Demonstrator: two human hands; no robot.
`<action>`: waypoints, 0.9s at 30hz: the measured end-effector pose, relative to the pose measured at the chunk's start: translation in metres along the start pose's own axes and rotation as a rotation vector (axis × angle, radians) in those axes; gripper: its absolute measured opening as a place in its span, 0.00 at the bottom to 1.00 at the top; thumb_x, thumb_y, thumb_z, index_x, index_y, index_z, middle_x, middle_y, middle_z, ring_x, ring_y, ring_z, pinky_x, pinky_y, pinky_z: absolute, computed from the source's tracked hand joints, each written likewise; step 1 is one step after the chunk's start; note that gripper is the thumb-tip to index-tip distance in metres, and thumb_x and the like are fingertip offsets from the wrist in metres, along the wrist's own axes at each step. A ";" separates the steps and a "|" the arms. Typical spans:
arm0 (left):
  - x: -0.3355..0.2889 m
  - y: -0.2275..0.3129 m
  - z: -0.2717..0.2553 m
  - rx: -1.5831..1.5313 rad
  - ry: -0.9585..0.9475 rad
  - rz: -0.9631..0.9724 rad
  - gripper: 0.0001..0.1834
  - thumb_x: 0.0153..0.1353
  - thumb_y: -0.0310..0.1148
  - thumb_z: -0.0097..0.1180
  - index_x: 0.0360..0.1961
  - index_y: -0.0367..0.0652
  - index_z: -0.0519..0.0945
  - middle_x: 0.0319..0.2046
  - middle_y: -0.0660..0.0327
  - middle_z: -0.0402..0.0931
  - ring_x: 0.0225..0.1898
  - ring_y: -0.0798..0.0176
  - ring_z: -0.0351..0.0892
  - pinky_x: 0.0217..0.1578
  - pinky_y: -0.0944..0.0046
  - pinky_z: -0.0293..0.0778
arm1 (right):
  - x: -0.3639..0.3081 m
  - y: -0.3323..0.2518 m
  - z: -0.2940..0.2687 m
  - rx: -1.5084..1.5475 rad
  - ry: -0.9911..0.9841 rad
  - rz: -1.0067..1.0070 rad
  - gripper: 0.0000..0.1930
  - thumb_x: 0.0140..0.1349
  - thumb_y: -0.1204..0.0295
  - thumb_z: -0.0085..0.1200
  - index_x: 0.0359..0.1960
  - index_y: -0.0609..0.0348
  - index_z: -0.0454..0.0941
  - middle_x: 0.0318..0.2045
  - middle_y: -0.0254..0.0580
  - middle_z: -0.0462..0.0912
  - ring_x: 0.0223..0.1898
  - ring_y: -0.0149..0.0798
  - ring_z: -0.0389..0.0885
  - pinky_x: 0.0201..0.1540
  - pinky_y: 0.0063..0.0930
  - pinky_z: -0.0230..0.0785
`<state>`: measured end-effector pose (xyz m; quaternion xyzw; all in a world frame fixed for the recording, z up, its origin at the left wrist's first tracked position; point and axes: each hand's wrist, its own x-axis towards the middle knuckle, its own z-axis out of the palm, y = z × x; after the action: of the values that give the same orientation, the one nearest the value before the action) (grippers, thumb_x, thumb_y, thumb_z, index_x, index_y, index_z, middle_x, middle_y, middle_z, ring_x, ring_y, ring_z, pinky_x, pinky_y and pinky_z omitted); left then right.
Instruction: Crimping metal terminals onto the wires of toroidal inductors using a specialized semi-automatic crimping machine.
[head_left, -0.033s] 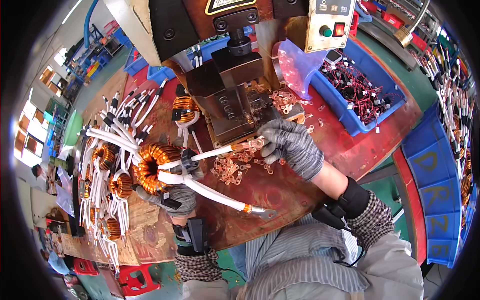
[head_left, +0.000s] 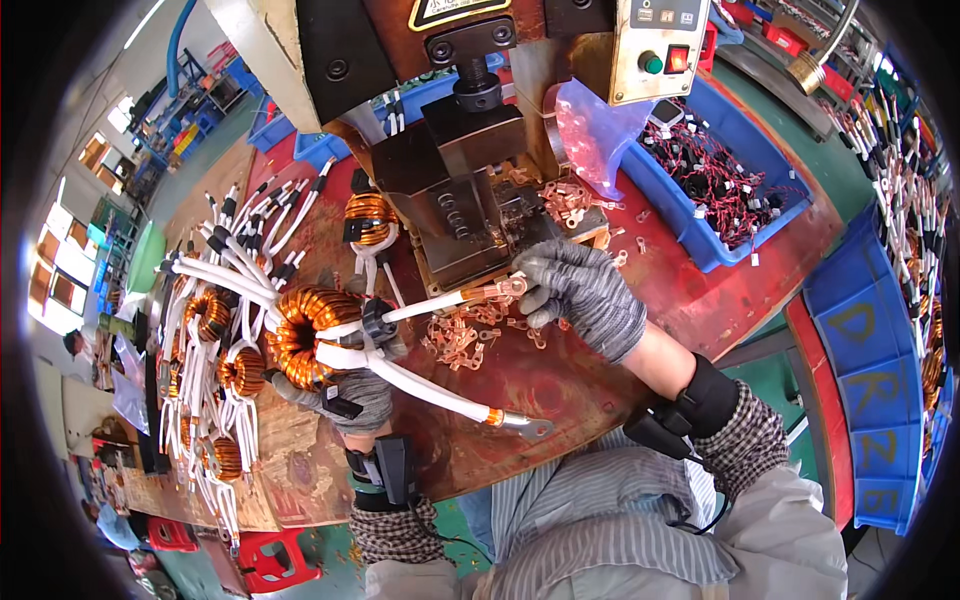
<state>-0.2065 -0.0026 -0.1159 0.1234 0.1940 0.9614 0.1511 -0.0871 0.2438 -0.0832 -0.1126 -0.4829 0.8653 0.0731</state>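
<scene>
A copper-wound toroidal coil with white-sleeved leads sits in my gloved left hand, which is closed around it from below. One lead runs up and right to a copper cable lug. My gloved right hand pinches that lug at the lead's end, just in front of the dark press tooling. The other lead slants down to the right and ends in a silvery lug. Loose copper lugs lie on the red tabletop beneath the upper lead.
More coils with white leads are heaped at the left. Another coil stands beside the press. More copper lugs lie by the tooling, under a plastic bag. A blue bin of wired parts is at right; a control box hangs above.
</scene>
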 end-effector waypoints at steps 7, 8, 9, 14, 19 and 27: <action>0.000 -0.001 -0.004 -0.012 0.019 0.009 0.55 0.37 0.72 0.49 0.62 0.49 0.53 0.52 0.32 0.58 0.36 0.45 0.68 0.33 0.46 0.68 | -0.003 0.005 0.005 0.074 -0.043 0.055 0.13 0.58 0.70 0.51 0.42 0.66 0.73 0.31 0.44 0.79 0.27 0.33 0.79 0.27 0.22 0.76; -0.001 -0.001 -0.002 -0.061 -0.018 -0.033 0.55 0.37 0.72 0.49 0.62 0.50 0.53 0.52 0.33 0.57 0.39 0.43 0.68 0.35 0.44 0.68 | -0.004 0.004 0.006 0.085 -0.061 0.054 0.13 0.58 0.69 0.51 0.42 0.66 0.73 0.31 0.44 0.79 0.28 0.33 0.79 0.27 0.22 0.76; -0.003 -0.001 0.000 -0.111 -0.055 -0.075 0.54 0.37 0.72 0.49 0.62 0.50 0.52 0.53 0.33 0.57 0.41 0.41 0.68 0.36 0.42 0.68 | -0.005 0.003 0.007 0.086 -0.060 0.054 0.13 0.58 0.69 0.51 0.42 0.66 0.73 0.31 0.44 0.79 0.28 0.33 0.79 0.27 0.22 0.76; -0.005 0.000 0.008 -0.110 -0.270 -0.186 0.55 0.37 0.71 0.50 0.62 0.50 0.52 0.57 0.42 0.55 0.51 0.41 0.63 0.46 0.41 0.64 | -0.010 -0.004 0.010 0.186 -0.123 0.161 0.14 0.58 0.66 0.51 0.40 0.65 0.74 0.30 0.43 0.79 0.27 0.31 0.79 0.27 0.21 0.75; -0.001 -0.007 0.009 -0.094 -0.247 -0.194 0.54 0.38 0.71 0.50 0.62 0.50 0.52 0.57 0.44 0.55 0.52 0.42 0.62 0.48 0.41 0.62 | -0.011 -0.020 -0.008 -0.005 -0.205 0.236 0.14 0.55 0.64 0.54 0.36 0.64 0.75 0.28 0.41 0.78 0.25 0.30 0.78 0.24 0.18 0.73; -0.004 -0.004 0.009 -0.032 -0.236 -0.187 0.53 0.38 0.70 0.50 0.62 0.50 0.52 0.58 0.48 0.55 0.54 0.45 0.60 0.51 0.41 0.59 | 0.010 -0.036 -0.025 -0.308 -0.418 0.174 0.11 0.56 0.64 0.53 0.29 0.59 0.74 0.16 0.32 0.71 0.14 0.23 0.68 0.18 0.17 0.62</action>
<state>-0.1990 0.0022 -0.1100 0.2147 0.1702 0.9249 0.2636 -0.0890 0.2856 -0.0666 0.0175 -0.6018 0.7893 -0.1206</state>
